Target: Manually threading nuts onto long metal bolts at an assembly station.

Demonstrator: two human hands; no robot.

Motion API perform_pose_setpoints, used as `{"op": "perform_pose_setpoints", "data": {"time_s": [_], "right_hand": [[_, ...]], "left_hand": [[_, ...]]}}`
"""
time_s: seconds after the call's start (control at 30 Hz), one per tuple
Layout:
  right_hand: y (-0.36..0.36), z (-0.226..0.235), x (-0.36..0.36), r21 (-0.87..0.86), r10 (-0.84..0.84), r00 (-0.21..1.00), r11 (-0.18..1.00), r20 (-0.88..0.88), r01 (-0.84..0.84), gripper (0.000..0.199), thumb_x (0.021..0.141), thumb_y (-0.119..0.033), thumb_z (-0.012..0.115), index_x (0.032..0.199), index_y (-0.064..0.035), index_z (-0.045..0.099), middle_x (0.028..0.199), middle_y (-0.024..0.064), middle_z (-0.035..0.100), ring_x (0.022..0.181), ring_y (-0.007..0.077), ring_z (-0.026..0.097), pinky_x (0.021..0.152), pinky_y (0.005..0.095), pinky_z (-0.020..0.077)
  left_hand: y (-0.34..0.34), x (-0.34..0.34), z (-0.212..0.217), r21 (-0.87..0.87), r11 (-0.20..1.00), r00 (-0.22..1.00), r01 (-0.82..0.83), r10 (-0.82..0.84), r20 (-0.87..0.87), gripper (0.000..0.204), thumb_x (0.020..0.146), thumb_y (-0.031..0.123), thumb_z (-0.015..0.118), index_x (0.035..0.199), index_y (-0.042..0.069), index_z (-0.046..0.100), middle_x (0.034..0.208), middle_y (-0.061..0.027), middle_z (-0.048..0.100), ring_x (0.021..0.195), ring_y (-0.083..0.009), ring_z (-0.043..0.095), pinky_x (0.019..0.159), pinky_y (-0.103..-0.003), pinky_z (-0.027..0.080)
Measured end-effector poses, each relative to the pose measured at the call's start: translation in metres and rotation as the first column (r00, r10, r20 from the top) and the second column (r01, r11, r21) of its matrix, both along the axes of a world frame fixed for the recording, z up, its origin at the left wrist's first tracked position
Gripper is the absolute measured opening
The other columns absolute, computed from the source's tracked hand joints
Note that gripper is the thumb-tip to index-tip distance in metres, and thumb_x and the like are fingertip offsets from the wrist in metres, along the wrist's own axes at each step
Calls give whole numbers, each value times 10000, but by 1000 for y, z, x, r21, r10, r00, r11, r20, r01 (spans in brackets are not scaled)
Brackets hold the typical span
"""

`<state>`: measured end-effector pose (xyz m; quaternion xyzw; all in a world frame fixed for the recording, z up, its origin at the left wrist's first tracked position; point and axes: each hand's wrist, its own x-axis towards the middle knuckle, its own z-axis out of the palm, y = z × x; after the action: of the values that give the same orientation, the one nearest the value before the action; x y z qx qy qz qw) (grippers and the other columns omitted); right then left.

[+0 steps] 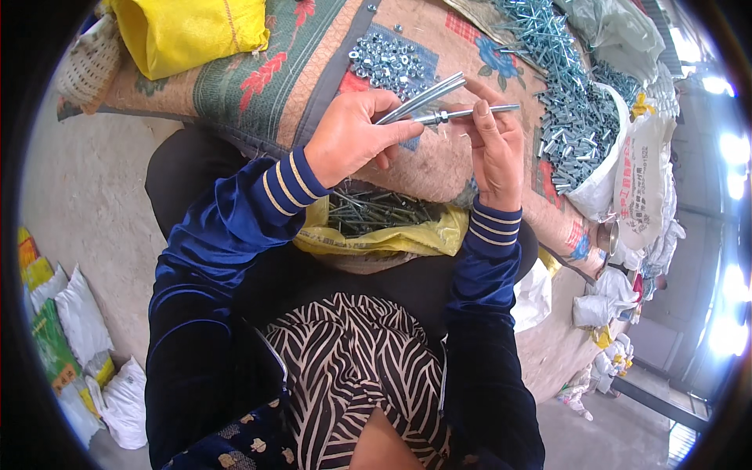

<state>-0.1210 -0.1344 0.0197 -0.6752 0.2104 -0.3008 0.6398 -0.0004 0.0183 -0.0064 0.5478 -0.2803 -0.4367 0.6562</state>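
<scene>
My left hand (352, 133) is closed around a few long silver metal rods (431, 92), which point up to the right. Below them lies another thin bolt (501, 107) with a nut (443, 117) and a sleeve on it, running from my left fingers across to my right. Thumb and fingers of my right hand (497, 149) pinch this bolt near its right part. Just beyond my hands, a pile of silver nuts (388, 61) rests on the patterned cloth. Under my wrists, an open yellow bag (423, 239) holds many long bolts (376, 211).
Loose metal sleeves (580, 129) and long bolts (540, 35) lie heaped at the right, partly in a white woven sack (646, 172). A yellow sack (192, 35) stands at the far left of the patterned cloth (313, 47). Filled bags (82, 321) sit on the left floor.
</scene>
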Motion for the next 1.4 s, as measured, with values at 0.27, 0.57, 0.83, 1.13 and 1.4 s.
{"op": "perform_pose_setpoints", "data": {"time_s": [0.27, 0.57, 0.83, 1.13, 1.4], "right_hand": [[13, -2, -6, -59, 63, 989, 996, -132, -72, 205, 869, -177, 664, 936, 16, 644, 727, -4, 599, 584, 43, 493, 544, 189, 418], [-30, 9, -63, -498, -63, 796, 809, -602, -313, 291, 766, -230, 696, 960, -14, 674, 768, 102, 668, 695, 154, 614, 672, 286, 483], [-181, -41, -97, -905, -887, 283, 266, -365, -332, 246, 766, -236, 690, 912, -39, 668, 803, 129, 683, 741, 278, 662, 689, 377, 511], [-57, 5, -34, -320, 23, 967, 941, -252, -106, 200, 891, -54, 568, 1062, -46, 673, 920, -14, 610, 833, 55, 519, 745, 194, 402], [-26, 11, -20, -47, 149, 982, 987, -112, -155, 276, 870, -45, 619, 1135, 20, 583, 932, 46, 627, 836, 78, 571, 754, 203, 468]], "left_hand": [[-8, -7, -12, -283, 948, 675, -147, 305, 672, 216, 817, 224, 692, 786, 18, 635, 592, -131, 560, 485, -207, 540, 462, -317, 399], [0, 18, -8, 68, 997, 999, 48, -47, -17, 346, 948, 351, 521, 1087, 55, 633, 627, 51, 443, 498, -22, 375, 460, -183, 308], [-10, 3, -10, 80, 993, 988, 89, -77, -138, 352, 972, 308, 481, 1162, 27, 577, 634, 37, 476, 456, -24, 378, 414, -165, 297], [-8, 5, -13, 7, 969, 876, 246, -219, -430, 212, 900, 195, 618, 1035, 32, 606, 727, -7, 606, 460, -24, 453, 400, -145, 312], [-9, 6, -15, -5, 957, 869, 288, -264, -418, 204, 893, 201, 630, 1006, 31, 619, 749, 28, 547, 527, -10, 480, 414, -137, 316]]}}
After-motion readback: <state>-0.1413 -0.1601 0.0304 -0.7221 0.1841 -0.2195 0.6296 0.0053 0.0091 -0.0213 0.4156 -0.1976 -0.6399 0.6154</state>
